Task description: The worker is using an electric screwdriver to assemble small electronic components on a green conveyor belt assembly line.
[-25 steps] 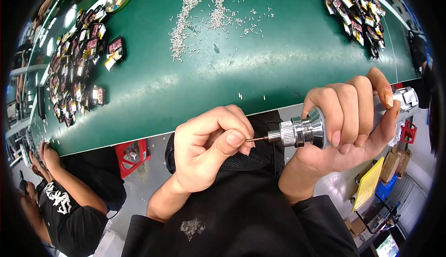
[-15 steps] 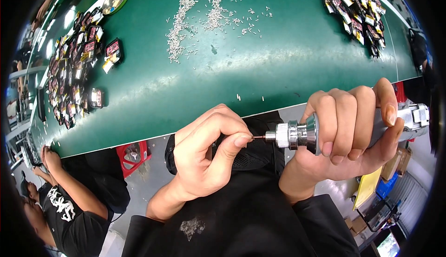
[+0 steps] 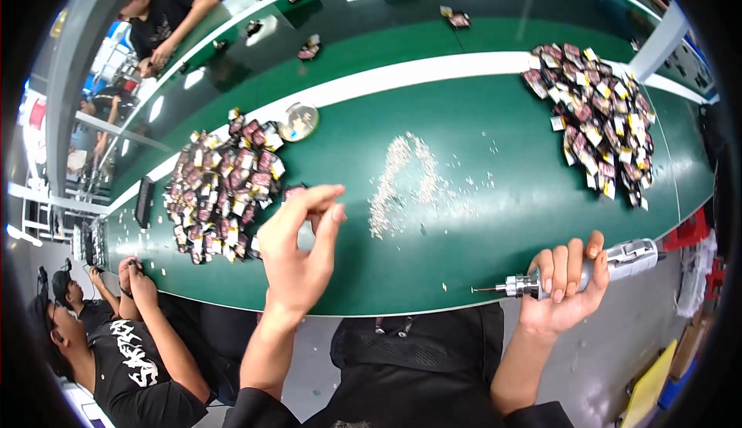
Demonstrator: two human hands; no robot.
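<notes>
My right hand (image 3: 564, 285) is wrapped round a grey electric screwdriver (image 3: 624, 260) with a silver collar. Its thin bit (image 3: 487, 289) points left over the table's front edge, and a tiny pale piece seems to sit at its tip. My left hand (image 3: 297, 254) is raised over the table, thumb and forefinger apart, with nothing visible between them. Just behind it lie a partly hidden small black-and-red unit (image 3: 294, 191) and a large pile of similar units (image 3: 224, 188) with white and yellow tabs. Small whitish pins (image 3: 385, 188) are strewn mid-table.
A second pile of units (image 3: 595, 119) stands at the far right. Beside the left pile is a round dish (image 3: 299, 122). Behind a white ledge (image 3: 433, 70) runs another green surface with scattered units. A co-worker (image 3: 147, 351) sits at my left; another person (image 3: 166, 22) is across.
My left hand has left the bit tip and moved left over the table, its fingers parting. The screwdriver stays in my right hand. The view has tilted up, showing more of the table.
</notes>
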